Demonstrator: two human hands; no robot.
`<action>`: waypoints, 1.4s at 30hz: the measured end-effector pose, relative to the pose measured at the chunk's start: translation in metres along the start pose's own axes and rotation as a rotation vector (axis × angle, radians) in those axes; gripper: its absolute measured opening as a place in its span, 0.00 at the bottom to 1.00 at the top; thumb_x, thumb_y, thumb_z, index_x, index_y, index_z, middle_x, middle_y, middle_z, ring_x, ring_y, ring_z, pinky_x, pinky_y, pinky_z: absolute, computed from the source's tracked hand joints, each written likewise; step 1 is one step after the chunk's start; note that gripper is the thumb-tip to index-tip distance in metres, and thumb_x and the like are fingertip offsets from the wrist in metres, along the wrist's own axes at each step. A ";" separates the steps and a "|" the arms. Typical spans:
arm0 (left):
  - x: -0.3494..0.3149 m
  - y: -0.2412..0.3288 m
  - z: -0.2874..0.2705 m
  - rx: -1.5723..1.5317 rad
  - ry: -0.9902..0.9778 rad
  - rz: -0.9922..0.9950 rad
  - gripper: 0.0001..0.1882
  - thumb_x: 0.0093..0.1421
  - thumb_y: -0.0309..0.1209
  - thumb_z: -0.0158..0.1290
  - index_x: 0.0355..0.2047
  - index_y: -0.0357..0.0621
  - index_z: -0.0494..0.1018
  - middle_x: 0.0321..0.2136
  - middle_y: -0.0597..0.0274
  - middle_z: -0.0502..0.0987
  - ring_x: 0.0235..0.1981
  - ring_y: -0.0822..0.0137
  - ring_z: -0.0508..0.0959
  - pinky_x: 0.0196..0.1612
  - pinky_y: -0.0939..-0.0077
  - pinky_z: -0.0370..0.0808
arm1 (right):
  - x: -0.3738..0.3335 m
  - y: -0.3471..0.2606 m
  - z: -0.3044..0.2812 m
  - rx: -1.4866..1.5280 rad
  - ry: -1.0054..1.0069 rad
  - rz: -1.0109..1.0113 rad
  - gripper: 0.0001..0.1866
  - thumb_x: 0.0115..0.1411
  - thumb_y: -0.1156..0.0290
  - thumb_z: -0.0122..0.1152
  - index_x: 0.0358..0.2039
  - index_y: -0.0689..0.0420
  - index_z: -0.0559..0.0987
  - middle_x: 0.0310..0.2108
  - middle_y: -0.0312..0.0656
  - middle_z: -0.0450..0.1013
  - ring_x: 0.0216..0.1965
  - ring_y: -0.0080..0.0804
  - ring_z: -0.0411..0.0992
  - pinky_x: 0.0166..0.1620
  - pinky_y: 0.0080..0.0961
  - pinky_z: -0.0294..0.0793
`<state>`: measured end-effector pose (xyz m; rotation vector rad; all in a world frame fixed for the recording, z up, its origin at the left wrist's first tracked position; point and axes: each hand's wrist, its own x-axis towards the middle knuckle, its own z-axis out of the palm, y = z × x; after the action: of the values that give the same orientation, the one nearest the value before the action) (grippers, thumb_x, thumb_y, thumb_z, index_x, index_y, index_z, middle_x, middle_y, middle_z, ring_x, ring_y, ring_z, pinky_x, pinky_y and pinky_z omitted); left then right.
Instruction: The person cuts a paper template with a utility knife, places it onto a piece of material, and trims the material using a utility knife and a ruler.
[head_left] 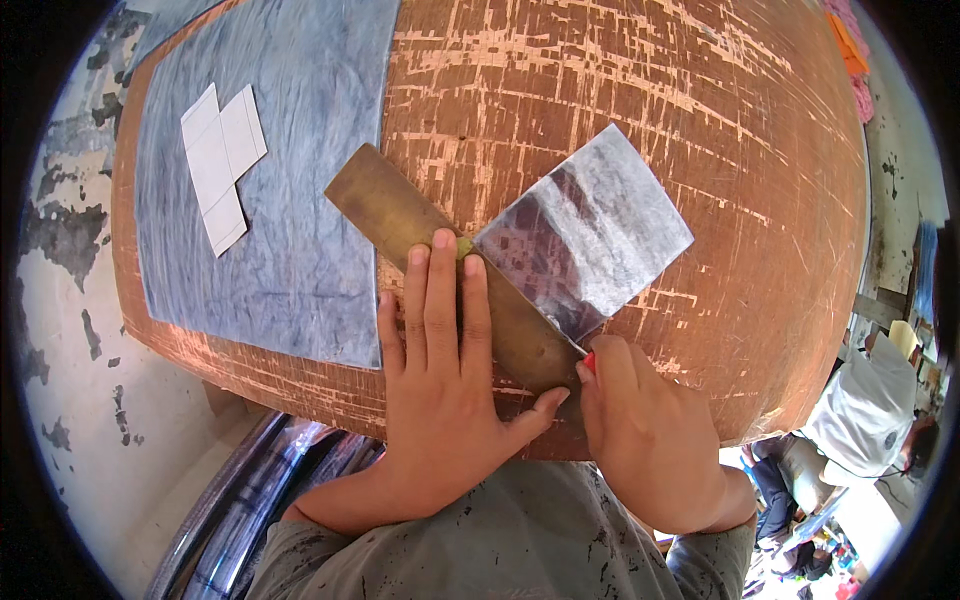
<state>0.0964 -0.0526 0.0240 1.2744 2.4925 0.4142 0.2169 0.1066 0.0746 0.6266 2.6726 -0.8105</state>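
Note:
My left hand (445, 370) lies with fingers outstretched on a flat brass-coloured metal bar (510, 335), pressing on it. The bar runs slantwise from upper left to lower right. Along its right edge lies a four-sided, shiny sheet (590, 225), grey-white on one side and darker near the bar. My right hand (650, 430) is closed on a small red-handled cutter (588, 361), most of it hidden in the fingers. Its thin metal blade touches down where the bar meets the sheet's lower corner. A yellow-green spot shows on the bar by my left fingertips.
The brown wooden table (760, 250) has a heavily scratched top. On its left lies a large grey-blue sheet (300, 260) bearing a white card cutout with lines (215, 165). Shiny rolls (240, 510) stand below the table at left. Another person (865, 415) is at lower right.

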 end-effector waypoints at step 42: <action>0.001 0.000 -0.002 0.025 -0.020 -0.005 0.71 0.54 0.62 0.70 0.79 0.23 0.47 0.80 0.25 0.45 0.82 0.29 0.46 0.79 0.29 0.45 | 0.003 0.000 0.001 0.027 0.005 0.009 0.07 0.76 0.70 0.60 0.46 0.58 0.74 0.32 0.51 0.75 0.27 0.57 0.78 0.29 0.48 0.77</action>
<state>0.0954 -0.0517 0.0254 1.2754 2.4915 0.3689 0.2148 0.1071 0.0726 0.6475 2.6652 -0.8455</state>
